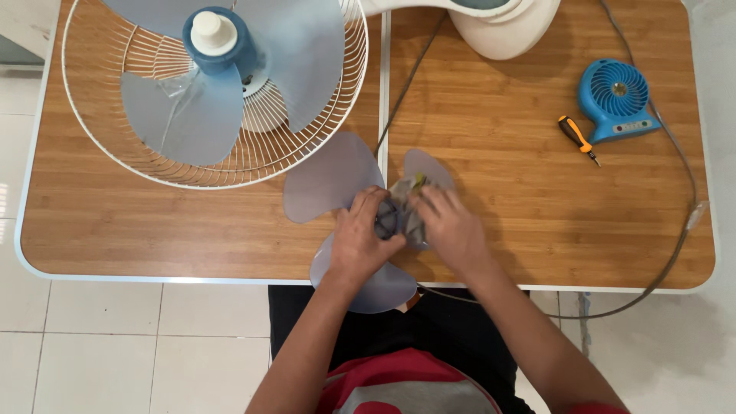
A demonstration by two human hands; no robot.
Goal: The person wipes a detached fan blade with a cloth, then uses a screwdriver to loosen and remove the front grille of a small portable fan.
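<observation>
A loose translucent blue-grey fan blade [326,180] lies on the wooden table [153,222] near its front edge. My left hand [360,241] grips the blade at its dark hub. My right hand [448,226] presses a grey cloth [406,201] against the hub from the right. The cloth bunches up between both hands and hides most of the hub.
A white wire fan guard [207,172] with a second blue blade [195,115] and blue motor cap sits at the back left. A white fan base [506,31] stands at the back. A small blue fan [617,100], an orange-handled screwdriver [576,138] and a grey cable [682,230] lie right.
</observation>
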